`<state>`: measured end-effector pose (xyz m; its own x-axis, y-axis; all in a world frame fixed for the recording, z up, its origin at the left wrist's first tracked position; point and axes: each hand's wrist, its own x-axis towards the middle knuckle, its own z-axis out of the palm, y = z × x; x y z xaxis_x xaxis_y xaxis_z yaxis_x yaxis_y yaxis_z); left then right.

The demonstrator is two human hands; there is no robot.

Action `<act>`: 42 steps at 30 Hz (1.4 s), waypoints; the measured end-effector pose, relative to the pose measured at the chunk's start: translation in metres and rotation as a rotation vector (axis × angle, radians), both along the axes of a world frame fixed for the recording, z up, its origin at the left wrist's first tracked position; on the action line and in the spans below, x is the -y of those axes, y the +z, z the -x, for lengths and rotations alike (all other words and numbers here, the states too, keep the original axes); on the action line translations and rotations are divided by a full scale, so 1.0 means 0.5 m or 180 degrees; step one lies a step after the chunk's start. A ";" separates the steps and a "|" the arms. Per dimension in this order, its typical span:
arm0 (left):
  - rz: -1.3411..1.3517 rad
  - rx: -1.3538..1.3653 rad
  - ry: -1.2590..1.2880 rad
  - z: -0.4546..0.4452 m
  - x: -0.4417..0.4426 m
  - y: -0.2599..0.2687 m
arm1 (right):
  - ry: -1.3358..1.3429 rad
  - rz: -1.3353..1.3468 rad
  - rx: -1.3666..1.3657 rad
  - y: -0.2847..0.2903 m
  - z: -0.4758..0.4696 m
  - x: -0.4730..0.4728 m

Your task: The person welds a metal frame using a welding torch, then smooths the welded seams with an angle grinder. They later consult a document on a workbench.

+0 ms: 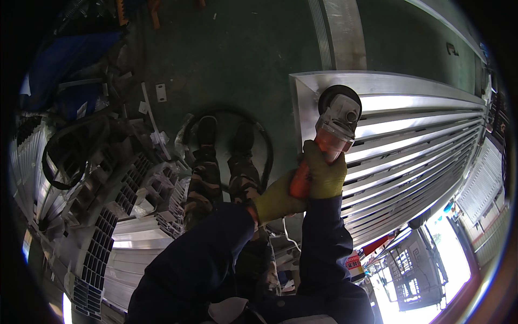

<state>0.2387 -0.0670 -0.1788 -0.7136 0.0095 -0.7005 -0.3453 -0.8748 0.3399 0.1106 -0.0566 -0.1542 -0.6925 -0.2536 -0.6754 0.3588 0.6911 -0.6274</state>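
Both my hands wear yellow-green work gloves and grip an angle grinder (334, 139) with an orange body and a grey gear head. My right hand (328, 172) wraps the body just behind the head. Lower down, my left hand (279, 198) holds the rear of the orange housing. The grinder's round black disc (327, 99) lies over the corner of a louvred aluminium panel (305, 115), close to the mitred joint. Whether the disc touches the metal, or is spinning, I cannot tell. Long parallel slats (404, 133) run from the frame toward the right.
A black hose or cable (269, 154) loops on the green floor around my shoes (207, 129). Stacked aluminium profiles (137, 239) and plastic-wrapped pieces fill the left side. A small metal plate (161, 92) lies on the floor. A wide aluminium bar (346, 32) extends beyond the panel.
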 end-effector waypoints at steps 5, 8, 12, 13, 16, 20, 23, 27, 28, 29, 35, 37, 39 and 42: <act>0.0215 0.0083 -0.0068 -0.004 -0.007 -0.003 | 0.0165 0.0016 0.0041 -0.008 -0.002 -0.009; 0.0145 0.0148 -0.0067 -0.007 0.004 0.001 | -0.0374 0.0087 0.0249 -0.001 -0.002 0.003; 0.0093 0.0145 -0.0111 -0.010 0.012 -0.001 | -0.0096 -0.0025 0.0196 -0.001 -0.004 0.010; 0.0128 0.0123 -0.0132 -0.011 0.014 -0.002 | -0.0136 0.0158 0.0137 -0.007 -0.010 0.010; 0.0310 0.0154 0.0069 -0.022 -0.004 -0.015 | -0.0054 0.0177 0.0262 0.002 -0.016 0.024; 0.0271 0.0199 -0.0004 -0.022 0.021 0.007 | -0.0091 0.0211 0.0238 0.000 -0.021 0.024; 0.0310 0.0202 -0.0036 -0.030 0.021 0.000 | 0.0084 0.0227 0.0112 -0.011 -0.025 0.024; 0.0327 0.0032 0.0051 -0.027 0.020 -0.001 | -0.0025 0.0230 0.0262 -0.010 -0.024 0.025; 0.0478 -0.0041 0.0219 -0.027 0.012 -0.003 | -0.0109 0.0197 0.0367 -0.005 -0.023 0.026; 0.0383 0.0038 0.0135 -0.026 0.017 0.002 | -0.0153 0.0103 0.0383 0.002 -0.021 0.027; 0.0667 0.0280 0.0122 -0.036 0.022 0.007 | 0.0045 0.0332 0.0234 0.012 -0.040 0.059; 0.0688 0.0274 0.0278 -0.031 0.038 0.027 | -0.0090 0.0251 0.0465 0.012 -0.035 0.054; 0.0535 0.0385 -0.0131 -0.031 0.068 0.043 | -0.0159 0.0213 0.0600 0.020 -0.034 0.060; 0.0583 0.0288 0.0042 -0.039 0.036 0.014 | -0.0025 0.0186 0.0459 0.012 -0.038 0.060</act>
<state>0.2584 -0.0850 -0.1719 -0.6469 -0.1330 -0.7509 -0.3705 -0.8058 0.4619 0.1296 -0.0868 -0.1481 -0.5915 -0.2905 -0.7522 0.4533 0.6517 -0.6082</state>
